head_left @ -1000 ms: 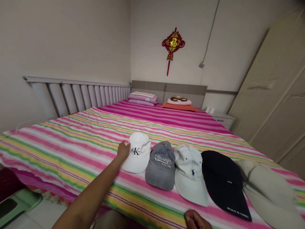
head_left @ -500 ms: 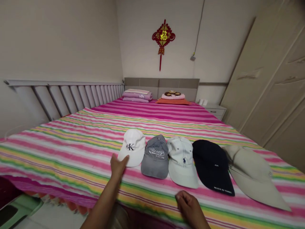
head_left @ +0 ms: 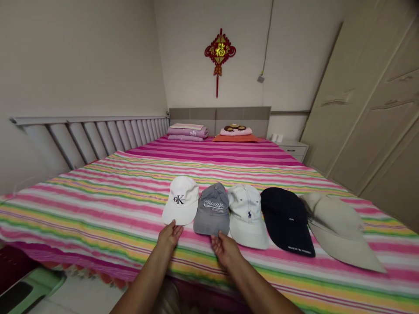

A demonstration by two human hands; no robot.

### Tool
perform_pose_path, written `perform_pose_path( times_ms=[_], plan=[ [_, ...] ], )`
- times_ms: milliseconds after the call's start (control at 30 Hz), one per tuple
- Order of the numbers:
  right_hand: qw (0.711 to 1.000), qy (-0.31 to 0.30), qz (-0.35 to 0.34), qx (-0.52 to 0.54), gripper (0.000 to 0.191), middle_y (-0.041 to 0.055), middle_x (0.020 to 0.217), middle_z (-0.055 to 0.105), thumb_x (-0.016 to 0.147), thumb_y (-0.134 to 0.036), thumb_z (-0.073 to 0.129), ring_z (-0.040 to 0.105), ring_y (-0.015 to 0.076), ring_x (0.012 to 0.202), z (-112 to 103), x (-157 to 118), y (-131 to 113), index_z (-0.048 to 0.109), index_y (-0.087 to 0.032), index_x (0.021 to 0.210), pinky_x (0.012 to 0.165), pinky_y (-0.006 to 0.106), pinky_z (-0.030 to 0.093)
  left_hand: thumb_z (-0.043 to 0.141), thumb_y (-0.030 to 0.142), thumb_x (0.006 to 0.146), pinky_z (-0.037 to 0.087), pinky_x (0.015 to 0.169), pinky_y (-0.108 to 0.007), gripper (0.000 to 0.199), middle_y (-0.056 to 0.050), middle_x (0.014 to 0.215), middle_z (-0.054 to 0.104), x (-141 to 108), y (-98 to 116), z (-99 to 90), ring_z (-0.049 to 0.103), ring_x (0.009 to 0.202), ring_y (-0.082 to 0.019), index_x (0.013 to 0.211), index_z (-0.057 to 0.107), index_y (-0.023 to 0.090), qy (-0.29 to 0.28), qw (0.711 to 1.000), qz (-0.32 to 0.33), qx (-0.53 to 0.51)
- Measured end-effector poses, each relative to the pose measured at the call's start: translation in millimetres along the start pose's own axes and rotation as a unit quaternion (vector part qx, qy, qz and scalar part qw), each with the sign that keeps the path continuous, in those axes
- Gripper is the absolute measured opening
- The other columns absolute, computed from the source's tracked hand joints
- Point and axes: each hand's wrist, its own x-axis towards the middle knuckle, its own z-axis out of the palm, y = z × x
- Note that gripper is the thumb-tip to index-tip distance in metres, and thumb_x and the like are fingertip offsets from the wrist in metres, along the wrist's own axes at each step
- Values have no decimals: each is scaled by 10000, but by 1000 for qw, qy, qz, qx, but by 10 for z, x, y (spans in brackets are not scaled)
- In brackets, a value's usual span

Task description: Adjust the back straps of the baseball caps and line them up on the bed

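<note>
My left hand pinches the front edge of a white baseball cap's brim, thumb on top and fingers below. This white cap bears dark CK letters and lies on the bed. A grey baseball cap with white lettering is just right of it. At its brim my right hand is closed, the thumb over the edge and the other fingers under it. Beside the grey one lies a pale cap with a small dark emblem. Further right are a black cap and a beige cap.
Striped cloth covers the near part of the bed. Folded purple bedding and an orange pillow are by the headboard. A white railing runs along the left wall. Lower left stands a green stool.
My right hand has moved up and left to the grey cap's brim. The left hand has shifted from the white cap's side to its brim's front edge. The view has turned slightly.
</note>
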Motion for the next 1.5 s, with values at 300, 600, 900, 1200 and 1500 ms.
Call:
perform_pose_path(
  times_ms=[300, 600, 900, 1200, 1500],
  plan=[
    [1000, 10, -2, 24, 96, -19, 700, 572, 836, -193, 493, 556, 86, 560, -136, -75, -25, 549, -116, 828, 511, 236, 489, 544, 35, 706, 521, 648, -286, 186, 21, 571, 584, -343, -72, -193, 601, 523, -121, 817, 491, 174, 42, 999, -12, -29],
    [999, -9, -33, 37, 146, -1, 539, 587, 761, -143, 582, 615, 133, 558, -232, -229, -50, 493, -150, 647, 591, 269, 529, 501, 53, 765, 517, 586, -216, 113, 7, 582, 613, -431, -58, -158, 614, 526, -104, 751, 491, 164, 26, 999, -15, -28],
    [981, 106, -114, 117, 145, 14, 526, 616, 794, -108, 514, 605, 101, 463, -1365, -663, -697, 502, -151, 656, 492, 184, 532, 471, 117, 805, 532, 583, -245, 63, -92, 712, 656, -632, -139, -301, 652, 639, -149, 757, 512, 122, -18, 997, -79, 11],
    [933, 239, -196, 184, 219, -8, 503, 585, 839, -148, 387, 601, 145, 458, -2213, -614, -1608, 431, -204, 632, 463, 267, 543, 459, 139, 819, 521, 495, -210, 89, -73, 631, 643, -602, -82, -139, 636, 542, -134, 752, 509, 108, -14, 995, -93, 20],
    [934, 261, -193, 150, 226, -45, 589, 560, 852, -53, 375, 567, 79, 472, -2343, -534, -1772, 447, -143, 657, 475, 227, 514, 426, 123, 835, 502, 444, -181, 133, -33, 565, 621, -501, -86, -77, 607, 462, -104, 713, 480, 116, -10, 997, -77, 27]
  ],
)
